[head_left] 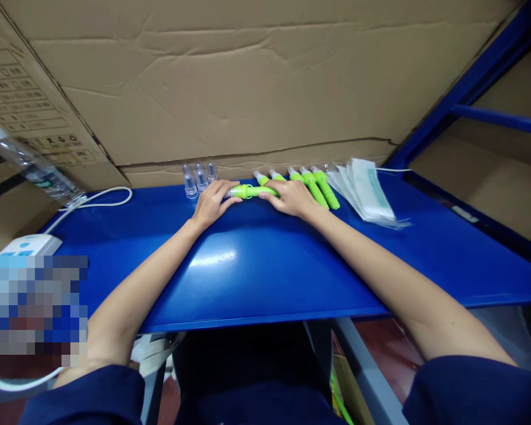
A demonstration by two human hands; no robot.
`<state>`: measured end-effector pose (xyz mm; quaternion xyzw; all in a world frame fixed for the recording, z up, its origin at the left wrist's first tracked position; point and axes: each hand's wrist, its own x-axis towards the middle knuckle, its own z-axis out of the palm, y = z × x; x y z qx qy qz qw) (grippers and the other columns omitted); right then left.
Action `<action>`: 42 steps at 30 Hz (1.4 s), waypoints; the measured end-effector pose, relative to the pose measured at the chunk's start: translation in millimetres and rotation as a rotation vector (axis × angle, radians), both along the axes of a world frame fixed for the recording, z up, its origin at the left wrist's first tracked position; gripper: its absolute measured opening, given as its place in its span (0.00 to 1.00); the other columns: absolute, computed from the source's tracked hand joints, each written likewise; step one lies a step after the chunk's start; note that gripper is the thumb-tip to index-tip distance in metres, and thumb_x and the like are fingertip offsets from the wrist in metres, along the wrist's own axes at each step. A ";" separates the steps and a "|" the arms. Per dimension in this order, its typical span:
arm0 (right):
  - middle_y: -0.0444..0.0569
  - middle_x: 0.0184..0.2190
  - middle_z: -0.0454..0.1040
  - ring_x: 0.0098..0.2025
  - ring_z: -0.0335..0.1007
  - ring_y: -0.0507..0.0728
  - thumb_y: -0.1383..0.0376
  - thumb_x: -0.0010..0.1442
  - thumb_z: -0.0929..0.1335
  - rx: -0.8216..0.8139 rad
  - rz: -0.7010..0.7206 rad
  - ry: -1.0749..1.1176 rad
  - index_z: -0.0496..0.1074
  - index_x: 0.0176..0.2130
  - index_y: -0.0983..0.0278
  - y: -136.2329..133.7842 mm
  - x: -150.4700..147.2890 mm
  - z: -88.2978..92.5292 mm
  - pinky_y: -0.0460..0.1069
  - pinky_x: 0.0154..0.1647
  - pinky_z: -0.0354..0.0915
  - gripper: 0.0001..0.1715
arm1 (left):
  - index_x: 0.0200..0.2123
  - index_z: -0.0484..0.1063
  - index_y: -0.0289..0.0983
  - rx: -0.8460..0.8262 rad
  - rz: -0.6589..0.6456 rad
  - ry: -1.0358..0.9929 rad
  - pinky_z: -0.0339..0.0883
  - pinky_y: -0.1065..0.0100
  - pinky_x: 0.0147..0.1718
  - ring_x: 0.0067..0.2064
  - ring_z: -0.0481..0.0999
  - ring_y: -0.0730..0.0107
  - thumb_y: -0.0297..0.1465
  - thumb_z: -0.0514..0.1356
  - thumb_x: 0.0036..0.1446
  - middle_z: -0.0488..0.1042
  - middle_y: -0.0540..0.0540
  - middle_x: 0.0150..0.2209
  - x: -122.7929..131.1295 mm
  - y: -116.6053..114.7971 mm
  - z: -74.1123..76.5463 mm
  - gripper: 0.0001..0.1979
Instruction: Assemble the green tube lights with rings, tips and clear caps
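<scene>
A lime-green tube-like item (252,192) with a clear tip lies level between my two hands. My left hand (213,202) has its fingers closed round the clear left end. The green right end is gripped by my right hand (289,196). Just left of my left hand stand several clear plastic caps (190,183). Behind and to the right of my right hand, several similar green items (315,186) with clear tips lie in a row.
White-and-green plastic packets (365,189) lie at the right on the blue table (265,265). A clear bottle (39,168), a white cable and a power strip (33,244) are at the left. Cardboard (248,88) stands behind; a blue frame (464,97) rises at the right.
</scene>
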<state>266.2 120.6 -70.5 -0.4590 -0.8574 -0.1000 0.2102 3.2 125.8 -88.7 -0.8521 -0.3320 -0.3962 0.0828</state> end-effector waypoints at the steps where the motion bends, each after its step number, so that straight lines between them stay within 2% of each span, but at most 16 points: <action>1: 0.56 0.47 0.79 0.44 0.76 0.69 0.50 0.72 0.60 -0.007 0.000 0.005 0.76 0.52 0.62 -0.7 -0.4 1.0 0.55 0.39 0.64 0.26 | 0.55 0.73 0.37 -0.003 0.000 0.002 0.71 0.57 0.54 0.50 0.78 0.58 0.49 0.57 0.64 0.79 0.39 0.49 -0.2 0.2 -0.2 0.26; 4: 0.57 0.45 0.80 0.43 0.76 0.68 0.50 0.71 0.60 -0.014 0.000 0.020 0.77 0.52 0.63 -2.3 -1.6 2.1 0.55 0.38 0.64 0.26 | 0.56 0.73 0.37 -0.018 -0.014 0.003 0.70 0.57 0.54 0.51 0.78 0.58 0.49 0.57 0.64 0.79 0.39 0.50 -1.3 0.6 -0.7 0.26; 8: 0.57 0.47 0.79 0.45 0.76 0.68 0.51 0.71 0.61 -0.004 0.002 0.034 0.76 0.51 0.65 -3.8 -3.4 2.1 0.53 0.37 0.64 0.26 | 0.55 0.73 0.37 -0.038 -0.034 0.003 0.70 0.58 0.55 0.51 0.78 0.59 0.47 0.58 0.65 0.78 0.40 0.50 -2.3 0.0 -0.3 0.24; 12: 0.56 0.49 0.79 0.47 0.76 0.67 0.50 0.69 0.63 0.008 0.038 0.054 0.76 0.50 0.65 -5.0 -5.6 3.2 0.53 0.39 0.66 0.24 | 0.55 0.72 0.37 -0.046 0.007 -0.043 0.71 0.58 0.53 0.51 0.77 0.59 0.47 0.58 0.65 0.77 0.39 0.49 -2.9 0.9 -0.9 0.24; 16: 0.57 0.53 0.76 0.49 0.75 0.68 0.54 0.67 0.65 -0.002 0.064 0.036 0.73 0.54 0.66 -3.8 -7.6 0.9 0.56 0.43 0.69 0.23 | 0.55 0.70 0.37 -0.058 0.052 -0.088 0.70 0.57 0.54 0.53 0.76 0.58 0.48 0.59 0.64 0.76 0.39 0.49 -4.8 4.2 -2.8 0.24; 21: 0.57 0.55 0.75 0.49 0.75 0.68 0.57 0.67 0.64 -0.028 0.075 0.057 0.67 0.60 0.66 -3.6 -8.9 -2.1 0.58 0.46 0.69 0.27 | 0.55 0.68 0.38 -0.059 0.075 -0.116 0.68 0.55 0.57 0.57 0.74 0.56 0.49 0.58 0.64 0.73 0.38 0.52 -6.1 8.5 -5.5 0.25; 27: 0.58 0.57 0.74 0.49 0.75 0.70 0.55 0.71 0.62 -0.052 -0.017 -0.022 0.68 0.59 0.65 -9.4 -15.8 1.0 0.58 0.43 0.69 0.24 | 0.56 0.67 0.38 -0.068 0.128 -0.144 0.65 0.53 0.58 0.60 0.72 0.53 0.49 0.57 0.65 0.71 0.35 0.56 -2.8 10.1 -8.2 0.25; 31: 0.61 0.53 0.76 0.47 0.76 0.71 0.54 0.72 0.60 -0.044 -0.050 -0.029 0.70 0.56 0.67 -10.8 -22.8 -2.1 0.59 0.41 0.70 0.25 | 0.56 0.67 0.39 -0.045 0.225 -0.128 0.62 0.51 0.58 0.59 0.72 0.51 0.47 0.58 0.65 0.72 0.34 0.57 -2.3 8.5 -7.6 0.23; 34: 0.62 0.50 0.77 0.46 0.76 0.73 0.53 0.73 0.59 -0.047 -0.069 -0.025 0.72 0.53 0.67 -13.1 -28.6 -4.1 0.61 0.40 0.71 0.25 | 0.55 0.69 0.39 -0.041 0.236 -0.094 0.61 0.52 0.57 0.60 0.71 0.51 0.45 0.58 0.66 0.72 0.35 0.57 -3.0 6.9 -6.1 0.21; 38: 0.63 0.48 0.78 0.45 0.77 0.73 0.53 0.73 0.59 -0.098 -0.140 -0.041 0.73 0.50 0.67 -21.0 -36.2 -0.6 0.62 0.43 0.71 0.24 | 0.54 0.70 0.38 -0.067 0.233 -0.058 0.61 0.54 0.56 0.60 0.71 0.51 0.43 0.57 0.67 0.72 0.36 0.57 -2.6 5.4 -4.5 0.19; 42: 0.63 0.46 0.78 0.47 0.77 0.73 0.53 0.74 0.58 -0.176 -0.233 -0.066 0.72 0.52 0.69 -30.1 -42.7 4.6 0.61 0.45 0.71 0.25 | 0.54 0.69 0.38 -0.094 0.258 -0.022 0.61 0.56 0.57 0.61 0.70 0.52 0.42 0.57 0.67 0.71 0.36 0.57 -1.1 3.4 -3.5 0.18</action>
